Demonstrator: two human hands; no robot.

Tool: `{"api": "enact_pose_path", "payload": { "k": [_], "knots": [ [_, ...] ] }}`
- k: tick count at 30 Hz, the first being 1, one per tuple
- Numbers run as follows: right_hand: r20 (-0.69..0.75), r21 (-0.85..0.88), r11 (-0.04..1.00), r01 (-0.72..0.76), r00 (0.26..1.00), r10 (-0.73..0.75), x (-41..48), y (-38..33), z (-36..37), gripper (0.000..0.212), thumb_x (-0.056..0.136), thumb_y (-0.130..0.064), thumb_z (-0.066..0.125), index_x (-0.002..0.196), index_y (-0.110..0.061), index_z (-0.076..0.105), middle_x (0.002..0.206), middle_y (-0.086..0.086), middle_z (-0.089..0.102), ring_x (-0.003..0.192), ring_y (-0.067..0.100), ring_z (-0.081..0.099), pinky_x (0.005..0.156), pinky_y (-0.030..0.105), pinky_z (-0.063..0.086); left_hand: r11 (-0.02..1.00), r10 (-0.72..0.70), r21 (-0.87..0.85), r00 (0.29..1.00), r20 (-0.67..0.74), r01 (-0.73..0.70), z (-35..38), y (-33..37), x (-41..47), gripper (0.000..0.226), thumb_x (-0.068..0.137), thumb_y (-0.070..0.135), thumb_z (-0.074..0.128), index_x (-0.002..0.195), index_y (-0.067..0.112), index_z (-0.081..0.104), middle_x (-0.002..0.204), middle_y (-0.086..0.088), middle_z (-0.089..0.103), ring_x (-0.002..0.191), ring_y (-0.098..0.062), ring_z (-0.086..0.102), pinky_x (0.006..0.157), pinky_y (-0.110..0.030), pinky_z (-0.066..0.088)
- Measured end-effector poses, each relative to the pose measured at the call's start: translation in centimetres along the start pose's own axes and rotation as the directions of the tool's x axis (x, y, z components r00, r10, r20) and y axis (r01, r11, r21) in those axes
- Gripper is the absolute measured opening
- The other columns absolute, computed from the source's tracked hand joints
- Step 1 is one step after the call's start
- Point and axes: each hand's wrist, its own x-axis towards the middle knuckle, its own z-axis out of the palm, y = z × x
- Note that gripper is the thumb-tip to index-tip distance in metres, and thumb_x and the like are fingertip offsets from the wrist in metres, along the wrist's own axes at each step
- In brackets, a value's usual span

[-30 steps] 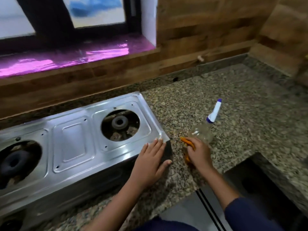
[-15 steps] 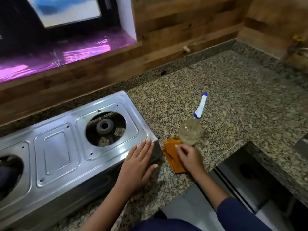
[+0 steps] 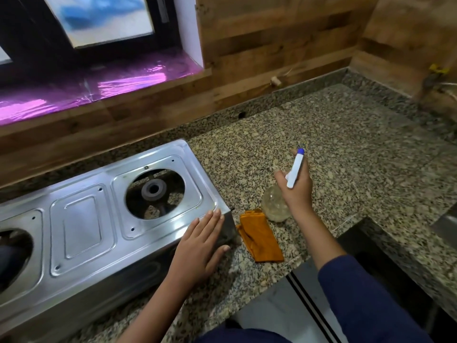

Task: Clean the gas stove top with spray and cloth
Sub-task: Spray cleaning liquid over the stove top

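Observation:
A stainless steel gas stove (image 3: 81, 226) sits on the granite counter at the left, its pan supports off and a dark burner (image 3: 154, 189) showing through the right opening. My left hand (image 3: 201, 246) lies flat on the stove's front right corner, holding nothing. An orange cloth (image 3: 259, 237) lies loose on the counter just right of that corner. Behind it stands a clear spray bottle (image 3: 273, 206) with a white and blue sprayer head (image 3: 295, 170). My right hand (image 3: 296, 191) is wrapped around the bottle's neck under the sprayer.
The granite counter (image 3: 358, 157) runs back to a wooden wall and turns forward at the right, leaving a dark gap at the front. A steel sink edge (image 3: 446, 226) shows at far right. A window sill with purple film (image 3: 99, 92) lies behind the stove.
My right hand has let go of the orange cloth, which now lies on the counter, and has moved up and back to the spray bottle's neck. My left hand has stayed on the stove corner.

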Motion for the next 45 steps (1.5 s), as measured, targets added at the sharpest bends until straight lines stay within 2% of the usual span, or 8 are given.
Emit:
{"api": "enact_pose_path", "payload": {
  "k": [7, 10, 14, 18, 26, 33, 38, 45],
  "knots": [
    [-0.171, -0.092, 0.989, 0.114, 0.977, -0.129, -1.5, -1.3, -0.1, 0.02, 0.085, -0.004, 0.059, 0.105, -0.003, 0.059, 0.113, 0.011, 0.043, 0.074, 0.002, 0.05, 0.054, 0.007, 0.044, 0.995, -0.002, -0.095, 0.997, 0.072, 0.009, -0.7, -0.6, -0.1, 0.068, 0.101, 0.061, 0.014, 0.157, 0.022, 0.013, 0.164, 0.004, 0.007, 0.151, -0.008, -0.001, 0.122, -0.038, 0.01],
    [-0.178, -0.019, 0.98, 0.199, 0.963, -0.2, -2.3, -3.2, -1.2, 0.02, 0.082, -0.002, 0.056, 0.092, -0.02, 0.059, 0.11, 0.011, 0.047, 0.083, 0.014, 0.055, 0.062, 0.007, 0.044, 0.987, -0.032, -0.155, 0.997, 0.063, 0.042, -1.9, -1.2, -1.1, 0.07, 0.099, 0.063, 0.011, 0.157, 0.025, 0.01, 0.164, 0.008, 0.004, 0.15, -0.003, -0.007, 0.124, -0.034, 0.002],
    [0.031, 0.082, 0.968, 0.237, 0.97, -0.24, -3.6, -6.8, -1.7, 0.021, 0.077, -0.011, 0.052, 0.092, -0.018, 0.066, 0.089, 0.008, 0.065, 0.077, 0.024, 0.063, 0.063, 0.035, 0.05, 0.963, -0.169, -0.218, 0.985, -0.023, 0.16, -3.8, -3.7, -5.4, 0.069, 0.099, 0.063, 0.017, 0.156, 0.024, 0.02, 0.163, 0.008, 0.011, 0.15, -0.002, 0.0, 0.123, -0.031, 0.004],
    [0.256, 0.143, 0.966, 0.218, 0.934, -0.248, -6.6, -12.7, 0.0, 0.028, 0.069, -0.003, 0.049, 0.089, -0.011, 0.068, 0.088, 0.009, 0.065, 0.067, 0.003, 0.06, 0.051, 0.022, 0.048, 0.906, -0.355, -0.292, 0.926, -0.127, 0.307, -5.5, -7.5, -9.9, 0.071, 0.097, 0.065, 0.022, 0.153, 0.022, 0.031, 0.16, 0.008, 0.02, 0.149, -0.003, 0.009, 0.123, -0.031, 0.009],
    [0.726, 0.235, 0.957, 0.171, 0.624, -0.29, -18.0, -21.3, 12.1, 0.025, 0.065, -0.004, 0.051, 0.082, -0.013, 0.067, 0.078, 0.006, 0.063, 0.061, 0.011, 0.057, 0.047, 0.02, 0.046, 0.788, -0.598, -0.323, 0.776, -0.199, 0.524, -8.6, -16.8, -24.4, 0.067, 0.096, 0.058, 0.032, 0.152, 0.021, 0.034, 0.16, 0.005, 0.025, 0.15, -0.007, 0.015, 0.122, -0.038, 0.017],
    [0.86, 0.201, 0.974, 0.107, 0.455, -0.228, -29.7, -23.7, 22.9, 0.015, 0.061, -0.008, 0.051, 0.071, -0.006, 0.06, 0.062, 0.008, 0.053, 0.051, 0.008, 0.048, 0.046, 0.016, 0.039, 0.685, -0.728, -0.28, 0.653, -0.211, 0.673, -9.7, -21.8, -36.5, 0.076, 0.095, 0.063, 0.022, 0.153, 0.015, 0.03, 0.159, 0.004, 0.022, 0.149, -0.01, 0.016, 0.121, -0.036, 0.016],
    [0.92, 0.199, 0.967, 0.157, 0.309, -0.239, -36.5, -23.3, 28.1, 0.009, 0.062, -0.005, 0.052, 0.068, -0.011, 0.056, 0.062, -0.006, 0.052, 0.057, 0.006, 0.049, 0.053, 0.022, 0.039, 0.684, -0.728, -0.244, 0.667, -0.162, 0.687, -9.5, -24.5, -40.4, 0.087, 0.091, 0.074, 0.009, 0.154, 0.017, 0.024, 0.161, 0.005, 0.014, 0.15, -0.01, 0.009, 0.122, -0.037, 0.01],
    [0.925, 0.073, 0.982, 0.176, 0.356, -0.133, -40.6, -22.6, 30.7, 0.015, 0.07, 0.0, 0.048, 0.061, -0.01, 0.041, 0.057, -0.003, 0.039, 0.054, 0.014, 0.036, 0.054, 0.031, 0.028, 0.722, -0.691, -0.192, 0.711, -0.132, 0.665, -9.4, -25.7, -42.3, 0.083, 0.092, 0.073, 0.006, 0.157, 0.022, 0.012, 0.164, 0.007, 0.001, 0.151, -0.007, -0.004, 0.122, -0.032, 0.007]
  ]
}}
